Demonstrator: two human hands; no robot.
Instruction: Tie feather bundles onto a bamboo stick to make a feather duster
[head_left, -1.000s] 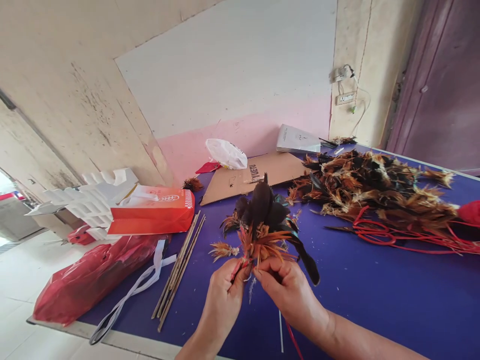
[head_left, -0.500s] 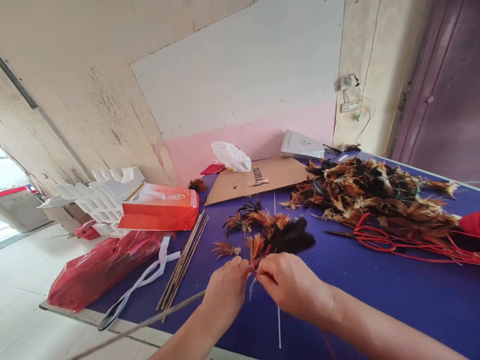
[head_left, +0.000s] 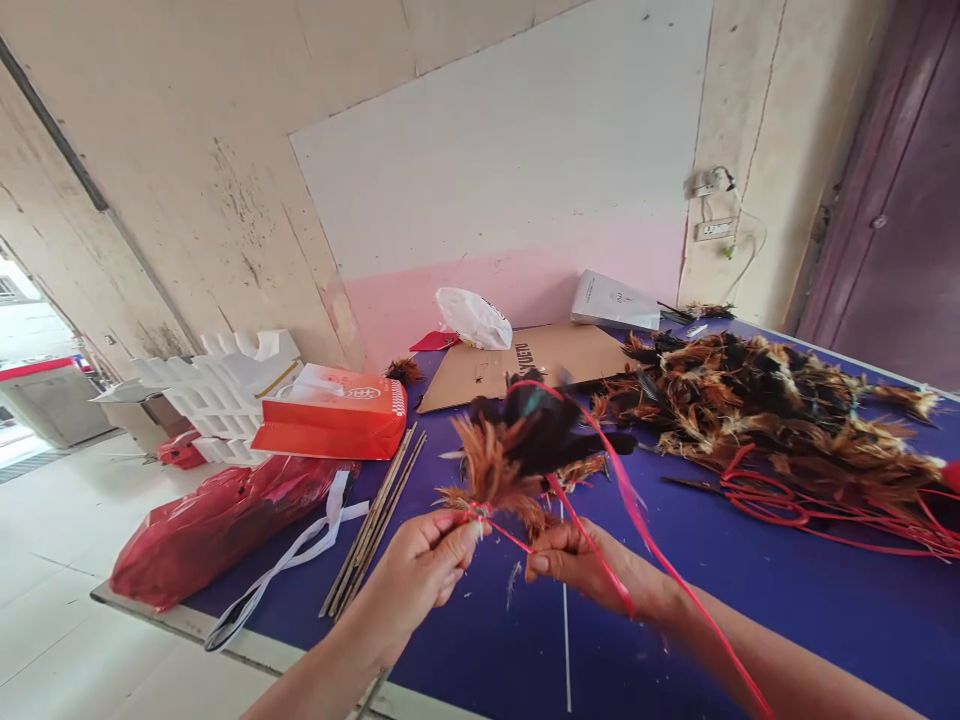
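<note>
At lower centre of the frame, the left hand (head_left: 431,563) pinches the base of a feather bunch (head_left: 495,455). The right hand (head_left: 576,560) pinches a red ribbon (head_left: 632,503) stretched from that base, though its winding is hard to make out. A feather heap (head_left: 750,385) lies on the counter (head_left: 787,610), at right.

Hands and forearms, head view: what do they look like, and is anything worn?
The left hand and right hand are gloveless, with no ring, watch or bracelet visible. No sleeve shows on the left forearm or right forearm within the frame.
</note>
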